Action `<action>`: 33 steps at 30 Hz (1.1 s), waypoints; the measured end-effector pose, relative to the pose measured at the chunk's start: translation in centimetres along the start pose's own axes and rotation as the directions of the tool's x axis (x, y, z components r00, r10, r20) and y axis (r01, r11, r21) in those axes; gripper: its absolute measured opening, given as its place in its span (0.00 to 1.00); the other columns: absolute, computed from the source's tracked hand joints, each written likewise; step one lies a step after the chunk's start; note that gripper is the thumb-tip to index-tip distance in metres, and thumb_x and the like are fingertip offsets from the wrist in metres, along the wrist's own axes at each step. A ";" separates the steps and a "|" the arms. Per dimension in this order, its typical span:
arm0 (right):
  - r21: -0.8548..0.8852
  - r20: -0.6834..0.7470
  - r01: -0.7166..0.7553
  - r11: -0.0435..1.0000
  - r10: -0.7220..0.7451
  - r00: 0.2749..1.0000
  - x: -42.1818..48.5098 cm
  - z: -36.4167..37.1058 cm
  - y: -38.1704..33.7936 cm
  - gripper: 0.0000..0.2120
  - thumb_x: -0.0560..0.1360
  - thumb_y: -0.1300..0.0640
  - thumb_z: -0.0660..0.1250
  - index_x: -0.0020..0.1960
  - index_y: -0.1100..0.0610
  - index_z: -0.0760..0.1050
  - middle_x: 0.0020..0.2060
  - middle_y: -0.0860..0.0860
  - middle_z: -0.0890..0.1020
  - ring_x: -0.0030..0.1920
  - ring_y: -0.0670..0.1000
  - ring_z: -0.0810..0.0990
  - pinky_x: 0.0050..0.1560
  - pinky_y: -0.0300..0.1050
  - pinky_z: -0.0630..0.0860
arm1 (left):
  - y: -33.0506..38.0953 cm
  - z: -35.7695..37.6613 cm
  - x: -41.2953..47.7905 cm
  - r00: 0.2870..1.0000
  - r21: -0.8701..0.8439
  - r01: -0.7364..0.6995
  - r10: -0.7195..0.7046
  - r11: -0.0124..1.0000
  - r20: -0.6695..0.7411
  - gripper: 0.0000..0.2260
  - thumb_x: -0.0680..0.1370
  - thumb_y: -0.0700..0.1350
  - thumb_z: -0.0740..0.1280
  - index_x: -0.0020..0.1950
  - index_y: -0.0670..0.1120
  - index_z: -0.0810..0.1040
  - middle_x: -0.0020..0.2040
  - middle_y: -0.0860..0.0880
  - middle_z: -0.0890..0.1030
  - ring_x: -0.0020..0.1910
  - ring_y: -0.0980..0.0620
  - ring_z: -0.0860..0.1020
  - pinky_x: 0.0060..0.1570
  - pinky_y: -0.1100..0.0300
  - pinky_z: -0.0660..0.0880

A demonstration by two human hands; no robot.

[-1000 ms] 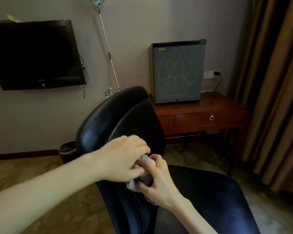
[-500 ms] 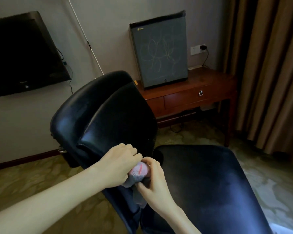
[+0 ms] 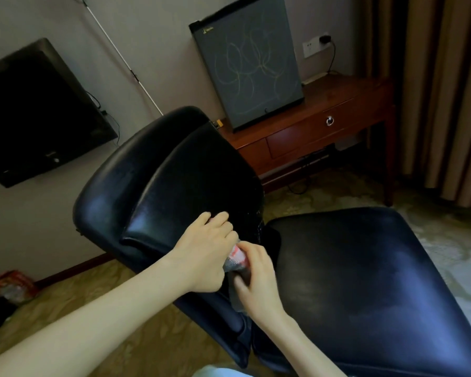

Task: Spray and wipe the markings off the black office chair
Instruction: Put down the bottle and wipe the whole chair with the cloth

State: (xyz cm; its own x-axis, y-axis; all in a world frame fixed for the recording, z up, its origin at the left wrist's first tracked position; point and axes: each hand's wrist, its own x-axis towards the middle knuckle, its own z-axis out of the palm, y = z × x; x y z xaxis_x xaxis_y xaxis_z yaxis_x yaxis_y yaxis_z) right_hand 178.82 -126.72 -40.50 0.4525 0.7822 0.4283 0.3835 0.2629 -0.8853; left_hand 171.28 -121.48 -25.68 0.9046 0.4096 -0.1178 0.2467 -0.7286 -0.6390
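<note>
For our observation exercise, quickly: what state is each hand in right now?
Left hand: fingers curled beside the stained grey cloth; whether it grips cannot be told.
Right hand: closed, pinching the cloth.

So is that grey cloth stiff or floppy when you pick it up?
Probably floppy: the cloth is bunched between the left hand and right hand, its lower end drooping. Likely light too, since fingers alone hold it.

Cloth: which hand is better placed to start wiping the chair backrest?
Likely right: the right hand curls round the cloth, beside the backrest. The left hand only covers the cloth's top; its grip is hidden.
</note>
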 end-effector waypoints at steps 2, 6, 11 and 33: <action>0.018 0.044 -0.023 1.000 0.022 0.999 -0.5 0.6 0.3 0.27 0.69 0.61 0.64 0.66 0.47 0.68 0.60 0.46 0.70 0.59 0.47 0.69 0.60 0.37 0.65 | 0.5 0.6 -0.3 0.996 0.039 0.020 -0.024 0.999 0.088 0.21 0.73 0.51 0.62 0.65 0.48 0.67 0.64 0.50 0.69 0.66 0.47 0.62 0.64 0.54 0.62; 0.020 0.013 -0.076 0.997 0.076 0.997 -1.4 0.3 0.8 0.27 0.70 0.61 0.66 0.66 0.45 0.69 0.63 0.47 0.68 0.62 0.48 0.67 0.63 0.40 0.65 | 0.6 0.3 -0.7 0.997 0.001 -0.025 0.025 1.000 0.079 0.16 0.76 0.44 0.63 0.64 0.51 0.67 0.61 0.51 0.72 0.56 0.50 0.69 0.55 0.57 0.67; 0.028 0.039 -0.082 0.996 0.081 0.996 -3.3 0.3 1.4 0.28 0.69 0.64 0.67 0.66 0.45 0.68 0.63 0.44 0.72 0.61 0.50 0.71 0.62 0.42 0.69 | 1.7 0.3 -1.4 0.984 0.067 -0.169 0.165 0.983 0.063 0.16 0.78 0.44 0.62 0.65 0.51 0.66 0.56 0.50 0.75 0.51 0.49 0.73 0.55 0.55 0.67; 0.092 -0.015 -0.089 0.992 0.090 0.996 -4.3 1.5 6.7 0.28 0.67 0.61 0.66 0.64 0.40 0.71 0.61 0.40 0.72 0.62 0.44 0.69 0.63 0.36 0.66 | 3.5 4.2 -0.6 0.982 -0.137 -0.187 0.188 0.973 -0.010 0.14 0.66 0.44 0.70 0.51 0.50 0.77 0.44 0.52 0.77 0.42 0.49 0.72 0.43 0.56 0.74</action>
State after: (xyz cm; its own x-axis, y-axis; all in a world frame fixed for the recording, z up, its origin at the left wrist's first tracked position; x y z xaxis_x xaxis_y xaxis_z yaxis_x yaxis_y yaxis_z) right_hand 178.22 -127.45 -48.56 0.4970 0.7944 0.3492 0.2662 0.2435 -0.9327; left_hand 170.13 -121.96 -31.02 0.9384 0.2599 -0.2279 0.1180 -0.8604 -0.4957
